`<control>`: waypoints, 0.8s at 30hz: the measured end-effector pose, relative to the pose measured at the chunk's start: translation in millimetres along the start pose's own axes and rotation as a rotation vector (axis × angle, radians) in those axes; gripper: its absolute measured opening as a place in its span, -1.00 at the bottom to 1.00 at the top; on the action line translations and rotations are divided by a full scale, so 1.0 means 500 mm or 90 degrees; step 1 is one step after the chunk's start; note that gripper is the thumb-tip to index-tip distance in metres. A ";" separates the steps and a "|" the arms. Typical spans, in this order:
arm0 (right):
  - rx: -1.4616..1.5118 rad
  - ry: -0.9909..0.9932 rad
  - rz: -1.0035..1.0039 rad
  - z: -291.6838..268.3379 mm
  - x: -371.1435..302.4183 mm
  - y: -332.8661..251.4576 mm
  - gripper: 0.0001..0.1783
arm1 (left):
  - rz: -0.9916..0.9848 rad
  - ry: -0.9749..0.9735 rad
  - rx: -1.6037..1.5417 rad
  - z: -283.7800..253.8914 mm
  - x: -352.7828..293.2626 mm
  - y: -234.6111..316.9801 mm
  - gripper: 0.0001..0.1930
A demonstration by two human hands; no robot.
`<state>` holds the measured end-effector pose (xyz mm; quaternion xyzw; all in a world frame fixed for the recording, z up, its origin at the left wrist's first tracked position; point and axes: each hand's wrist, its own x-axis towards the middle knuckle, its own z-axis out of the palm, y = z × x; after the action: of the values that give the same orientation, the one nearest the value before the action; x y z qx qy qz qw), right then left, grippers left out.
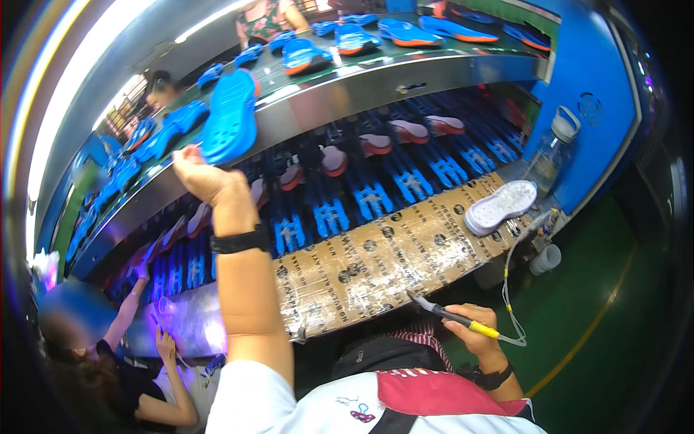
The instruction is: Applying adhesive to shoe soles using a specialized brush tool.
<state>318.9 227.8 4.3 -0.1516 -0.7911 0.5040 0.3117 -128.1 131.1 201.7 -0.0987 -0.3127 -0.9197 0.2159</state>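
My left hand [206, 173] is raised at the upper conveyor's edge, its fingers closed on the heel end of a blue shoe sole [231, 119] with an orange rim. The sole is tilted up, its pitted face toward me. Low in front of my body, my right hand [477, 329] grips a hose-fed brush [455, 317] with a black and yellow handle. Its dark tip points left, by the front edge of the cardboard-covered ledge [361, 278]. A thin clear tube [507, 282] runs from the handle's yellow end up to the ledge's right end.
Blue soles [354, 40] line the upper conveyor [332, 98]. Below, several pale and dark red soles [334, 160] sit above blue holders [372, 200]. A white sole [501, 207] and a clear bottle [549, 155] stand on the right. A co-worker's arm [124, 315] reaches in on the left.
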 end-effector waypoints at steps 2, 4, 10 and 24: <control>0.096 0.085 0.063 0.011 -0.010 0.000 -0.70 | -0.355 -0.116 -0.219 0.015 -0.062 0.026 -0.57; 0.147 0.069 0.093 0.011 -0.025 0.004 -0.71 | -0.552 -0.222 -0.293 0.008 -0.090 0.034 -0.26; 0.217 0.119 0.161 0.019 -0.036 -0.022 -0.73 | -0.719 -0.371 -0.417 -0.006 -0.086 -0.037 -0.09; 0.347 0.113 0.181 0.014 -0.003 -0.046 -0.78 | -0.723 -0.543 -0.225 -0.236 -0.287 0.027 -0.24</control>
<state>317.2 211.7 22.3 -0.2152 -0.5677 0.7206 0.3348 -0.2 96.4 70.8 -0.3045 -0.2197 -0.8082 -0.4536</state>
